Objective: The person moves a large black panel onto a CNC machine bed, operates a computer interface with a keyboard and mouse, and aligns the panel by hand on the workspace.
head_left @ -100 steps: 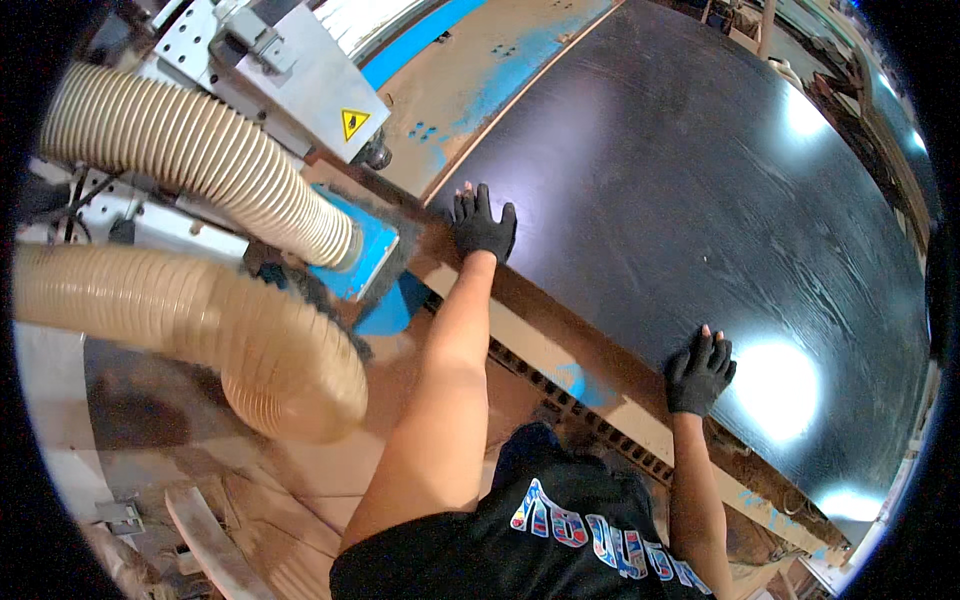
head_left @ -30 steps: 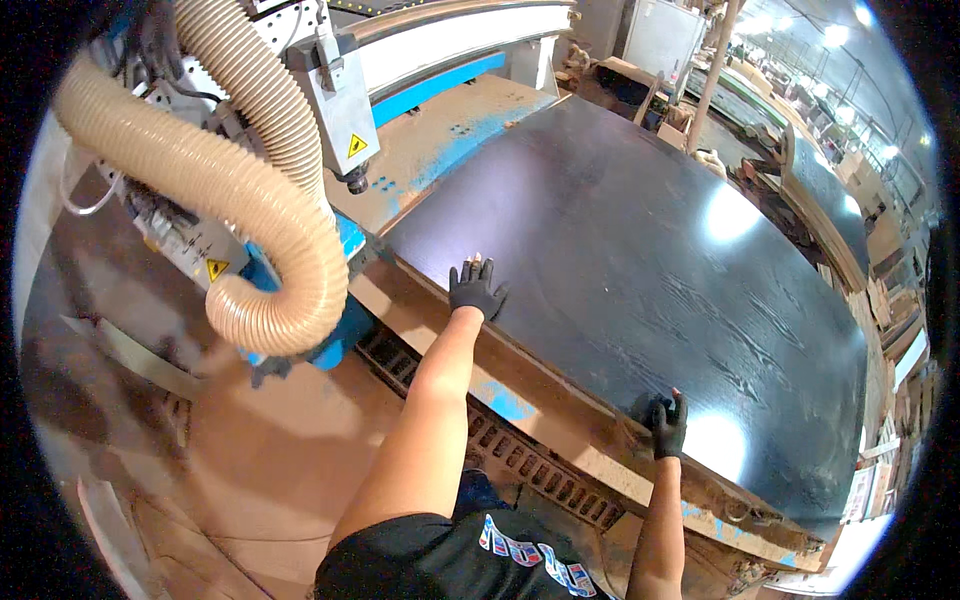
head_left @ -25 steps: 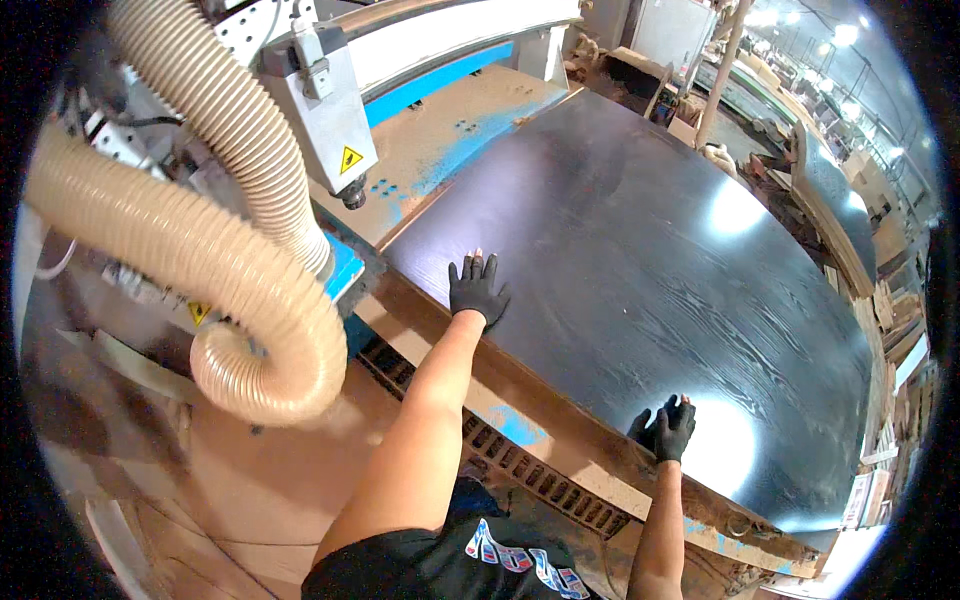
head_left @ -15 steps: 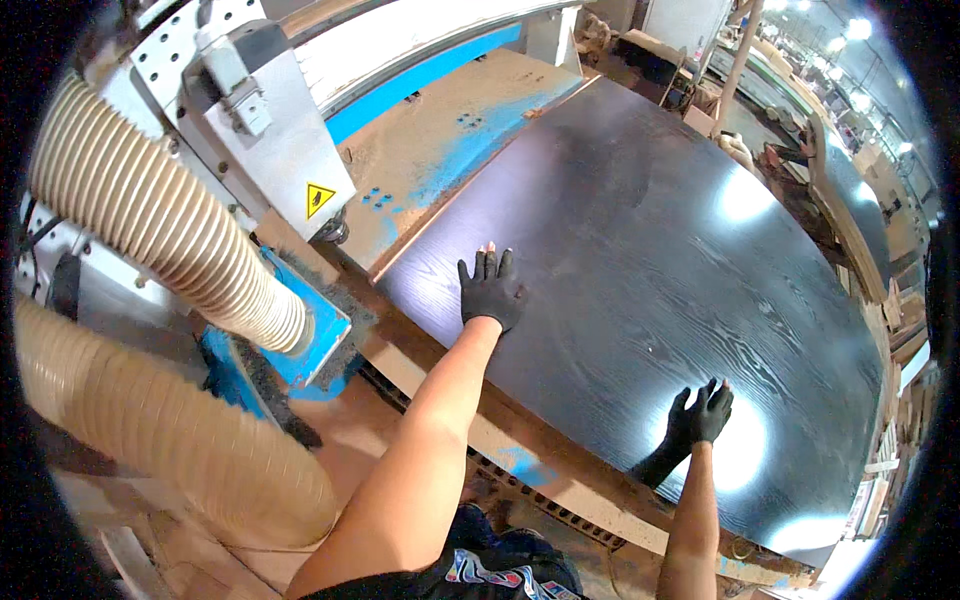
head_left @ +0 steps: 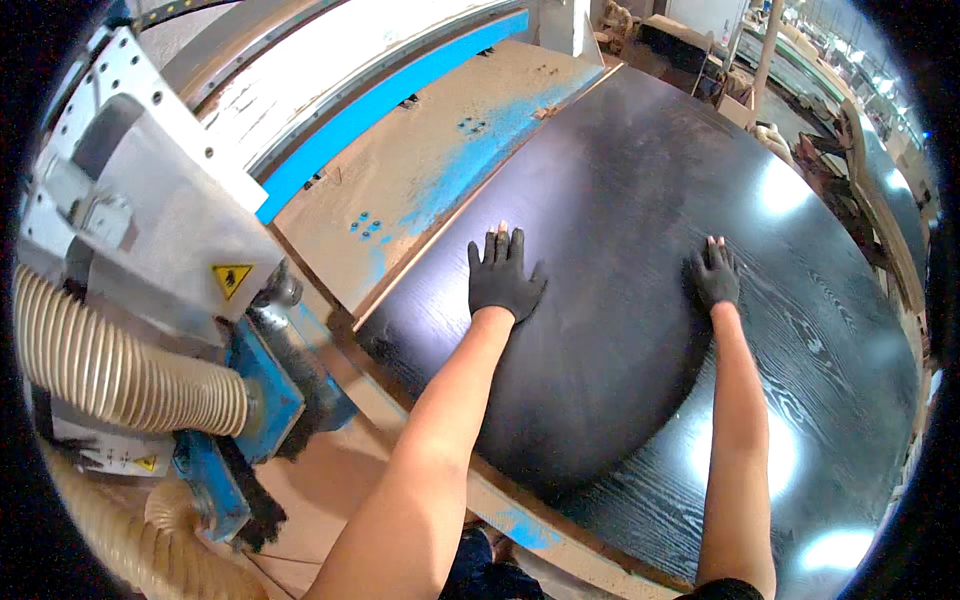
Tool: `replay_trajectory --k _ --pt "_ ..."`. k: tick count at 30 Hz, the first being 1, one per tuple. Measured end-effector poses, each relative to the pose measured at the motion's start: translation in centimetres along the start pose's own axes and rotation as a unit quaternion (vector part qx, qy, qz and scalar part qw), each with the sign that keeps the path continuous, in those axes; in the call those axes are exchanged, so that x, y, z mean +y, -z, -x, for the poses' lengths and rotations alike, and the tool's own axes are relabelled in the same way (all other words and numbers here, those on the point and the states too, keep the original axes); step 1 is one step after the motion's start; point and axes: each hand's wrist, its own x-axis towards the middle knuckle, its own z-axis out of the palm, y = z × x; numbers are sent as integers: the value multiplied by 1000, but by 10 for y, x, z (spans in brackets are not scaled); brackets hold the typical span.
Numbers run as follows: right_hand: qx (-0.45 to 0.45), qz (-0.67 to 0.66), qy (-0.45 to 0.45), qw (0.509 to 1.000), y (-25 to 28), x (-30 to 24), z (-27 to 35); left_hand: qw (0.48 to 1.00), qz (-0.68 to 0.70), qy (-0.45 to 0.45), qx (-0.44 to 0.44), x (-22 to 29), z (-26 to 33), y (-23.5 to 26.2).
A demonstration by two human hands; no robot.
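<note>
A large black wood-grain panel [head_left: 620, 330] lies flat on the machine bed in front of me, glossy where lamps reflect in it. My left hand [head_left: 505, 280], in a black glove with some bare fingertips, rests flat on the panel's left part with fingers spread. Farther right, my right hand [head_left: 716, 272], gloved the same way, lies palm down on the panel, fingers stretched out. Neither hand holds anything; both arms reach forward over the near edge.
On the left stands a grey machine head [head_left: 165, 215] with a yellow warning sticker [head_left: 231, 281], a ribbed dust hose [head_left: 130, 355] and blue brush skirts [head_left: 270, 390]. A blue beam [head_left: 400, 110] spans beyond the dusty bed [head_left: 440, 150]. Wooden pieces and another curved panel [head_left: 880, 190] sit at right.
My right hand has moved forward across the panel, away from the near edge. My left hand stays on nearly the same spot. The view has shifted, with the machine head lower and farther left.
</note>
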Motion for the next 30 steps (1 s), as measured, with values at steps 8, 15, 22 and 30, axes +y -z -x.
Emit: replay_trajectory --k 8,15,22,30 --pt "-103 -56 28 993 -11 -82 -125 999 37 -26 -4 3 -89 -32" --pt "-104 -1 93 990 -24 -178 -190 997 51 -55 1 3 -149 -53" --pt "-123 -22 90 988 -22 -231 -209 995 55 -77 4 13 -178 -58" --pt "11 -168 164 972 -38 -225 -176 994 66 -81 11 11 -178 -58"
